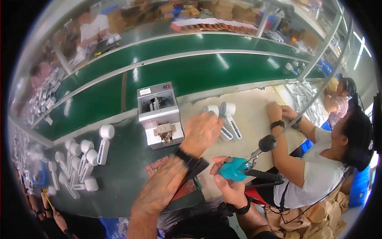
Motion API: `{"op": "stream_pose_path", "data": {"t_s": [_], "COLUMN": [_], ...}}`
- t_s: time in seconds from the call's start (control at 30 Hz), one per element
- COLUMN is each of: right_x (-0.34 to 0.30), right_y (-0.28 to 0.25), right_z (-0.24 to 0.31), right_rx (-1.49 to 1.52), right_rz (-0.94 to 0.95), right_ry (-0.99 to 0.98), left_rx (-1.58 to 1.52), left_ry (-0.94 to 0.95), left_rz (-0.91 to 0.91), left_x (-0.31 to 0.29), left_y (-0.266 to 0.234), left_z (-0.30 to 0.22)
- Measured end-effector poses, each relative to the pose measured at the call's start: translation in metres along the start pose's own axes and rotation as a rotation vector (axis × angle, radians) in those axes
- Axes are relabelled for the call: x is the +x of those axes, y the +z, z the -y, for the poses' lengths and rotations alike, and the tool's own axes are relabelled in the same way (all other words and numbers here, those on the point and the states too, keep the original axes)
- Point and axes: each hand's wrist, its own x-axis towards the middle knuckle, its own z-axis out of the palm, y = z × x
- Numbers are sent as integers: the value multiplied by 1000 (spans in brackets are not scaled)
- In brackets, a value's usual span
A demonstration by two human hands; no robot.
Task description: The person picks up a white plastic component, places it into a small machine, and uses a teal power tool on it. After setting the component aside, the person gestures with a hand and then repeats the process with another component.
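Observation:
My left hand (203,130) stretches over two white scoop-shaped devices (229,109) with round cups and slim handles. Its fingers look extended and a little blurred; it partly covers the left device, and I cannot tell whether they touch. In my right hand (230,191) is a teal electric screwdriver (234,169), gripped round its body. The screwdriver hangs from a metal hook under a black ball (267,142), with a black coiled cord (264,175) running off to the right. Its tip is hidden.
Left of my left hand stands a grey screw-feeder machine (159,115). Several more white scoops (81,159) lie on the dark green tabletop (123,175). A co-worker (314,159) sits close on the right. Beyond runs a green conveyor belt (199,73).

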Motion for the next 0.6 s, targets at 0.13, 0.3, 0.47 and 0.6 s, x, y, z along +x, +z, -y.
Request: {"op": "stream_pose_path", "data": {"t_s": [0.13, 0.3, 0.47, 0.6], "right_x": [-4, -5, 4, 18], "right_y": [-7, -14, -15, -16], "right_z": [1, -2, -10, -25], "right_rx": [-6, -39, -64, -69], "right_rz": [-77, -109, -172, -163], "right_ry": [-15, -65, -28, -82], "left_rx": [36, -55, -202, -450], "left_ry": [-284, -494, -400, -314], "left_rz": [353, 351, 207, 162], "left_x": [11, 5, -20, -51], "left_y": [37, 40, -7, -65], "left_z": [4, -3, -13, -12]}}
